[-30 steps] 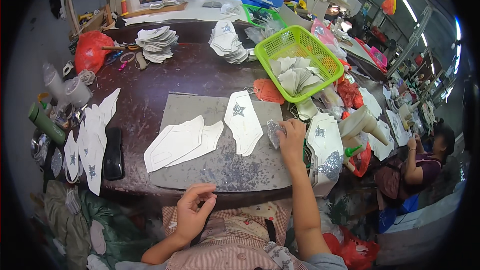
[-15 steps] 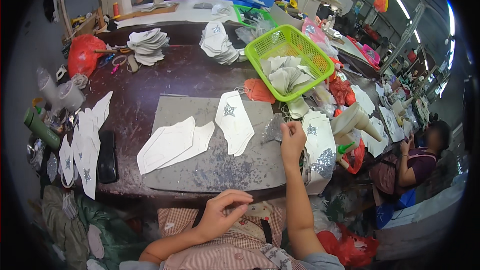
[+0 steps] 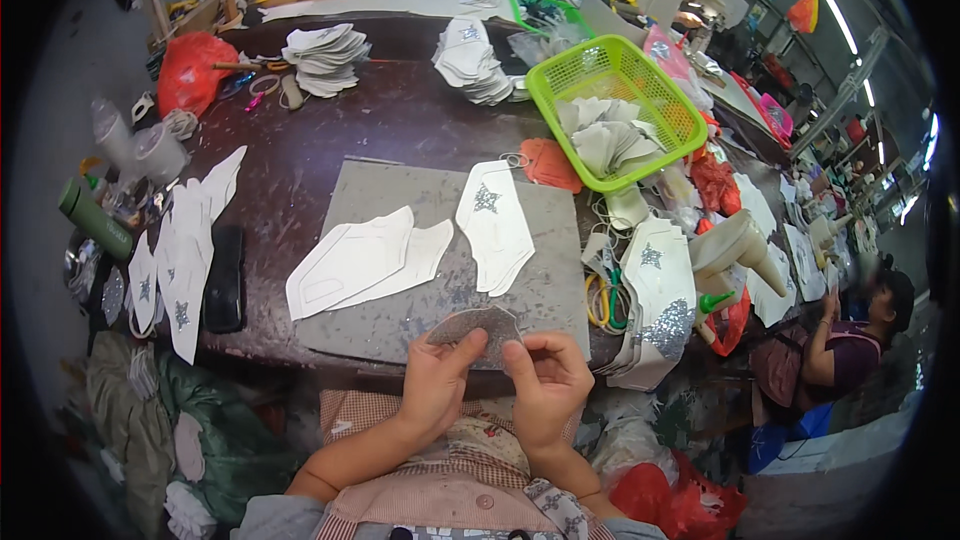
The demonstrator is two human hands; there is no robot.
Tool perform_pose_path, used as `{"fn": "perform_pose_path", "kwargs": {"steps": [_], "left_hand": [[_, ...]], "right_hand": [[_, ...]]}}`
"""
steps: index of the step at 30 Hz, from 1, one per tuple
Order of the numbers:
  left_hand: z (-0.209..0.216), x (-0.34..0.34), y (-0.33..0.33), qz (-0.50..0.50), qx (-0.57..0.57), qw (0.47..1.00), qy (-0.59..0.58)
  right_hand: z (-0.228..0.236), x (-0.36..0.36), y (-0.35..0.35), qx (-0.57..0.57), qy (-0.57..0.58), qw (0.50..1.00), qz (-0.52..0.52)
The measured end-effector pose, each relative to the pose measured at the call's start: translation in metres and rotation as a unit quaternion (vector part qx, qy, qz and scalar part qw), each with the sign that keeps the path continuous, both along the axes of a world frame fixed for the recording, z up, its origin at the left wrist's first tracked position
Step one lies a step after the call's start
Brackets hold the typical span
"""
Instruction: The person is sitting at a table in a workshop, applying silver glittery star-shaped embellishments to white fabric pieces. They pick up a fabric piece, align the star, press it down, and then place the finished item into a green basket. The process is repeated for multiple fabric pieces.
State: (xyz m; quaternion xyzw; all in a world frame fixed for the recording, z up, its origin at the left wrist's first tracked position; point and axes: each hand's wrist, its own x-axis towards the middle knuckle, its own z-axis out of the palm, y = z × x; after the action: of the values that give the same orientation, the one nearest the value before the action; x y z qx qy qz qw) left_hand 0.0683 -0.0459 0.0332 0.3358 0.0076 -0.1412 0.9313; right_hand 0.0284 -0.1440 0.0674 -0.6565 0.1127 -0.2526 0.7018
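Both my hands hold up a small grey glittery piece [image 3: 497, 332] above the near edge of the grey work board [image 3: 545, 280]. My left hand [image 3: 440, 380] pinches its left side, thumb on top. At the opposite corner, my right hand [image 3: 548, 378] grips it between thumb and fingers. Beyond it on the board lie white cut pieces [image 3: 370, 258] with drawn outlines. White pieces with a glitter star [image 3: 495, 225] lie to their right. A stack of white pieces with star and silver glitter patches [image 3: 655, 300] sits right of the board.
Scissors with yellow and green handles [image 3: 606, 300] lie between board and stack. A green basket [image 3: 545, 105] holds grey-white pieces. White stacks [image 3: 325, 58] stand at the back. A black case [image 3: 229, 280] and green bottle [image 3: 95, 218] are at left. Another person [image 3: 850, 340] works at far right.
My right hand has brought the glittery piece from the board's right side toward me. My left hand has risen and taken hold of it too. The view has shifted slightly.
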Motion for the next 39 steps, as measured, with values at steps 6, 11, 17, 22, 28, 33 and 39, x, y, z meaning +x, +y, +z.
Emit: {"fn": "perform_pose_path", "kwargs": {"steps": [6, 11, 17, 22, 28, 33, 39], "left_hand": [[-0.001, -0.005, 0.026, -0.126, -0.045, 0.983, 0.127], [-0.016, -0.006, 0.026, -0.062, -0.057, 0.993, 0.077], [-0.007, -0.010, 0.049, -0.045, 0.213, 0.974, -0.065], [0.001, 0.044, 0.064, 0.074, 0.465, 0.820, -0.325], [-0.053, 0.159, 0.101, 0.149, 0.753, 0.480, -0.425], [-0.045, 0.166, 0.118, 0.142, 0.518, 0.783, -0.314], [0.040, 0.093, 0.117, 0.011, 0.481, 0.793, -0.373]], "right_hand": [[-0.015, 0.009, -0.021, 0.200, 0.017, 0.972, 0.118], [-0.038, 0.018, -0.022, 0.344, 0.042, 0.922, 0.172], [-0.036, 0.017, -0.016, 0.285, 0.045, 0.938, 0.194], [-0.040, -0.009, -0.043, 0.068, 0.025, 0.981, 0.181], [-0.036, -0.046, -0.035, 0.074, 0.141, 0.949, 0.271], [-0.034, -0.053, -0.032, 0.109, 0.158, 0.946, 0.263], [-0.005, -0.044, -0.038, 0.032, 0.152, 0.945, 0.287]]}}
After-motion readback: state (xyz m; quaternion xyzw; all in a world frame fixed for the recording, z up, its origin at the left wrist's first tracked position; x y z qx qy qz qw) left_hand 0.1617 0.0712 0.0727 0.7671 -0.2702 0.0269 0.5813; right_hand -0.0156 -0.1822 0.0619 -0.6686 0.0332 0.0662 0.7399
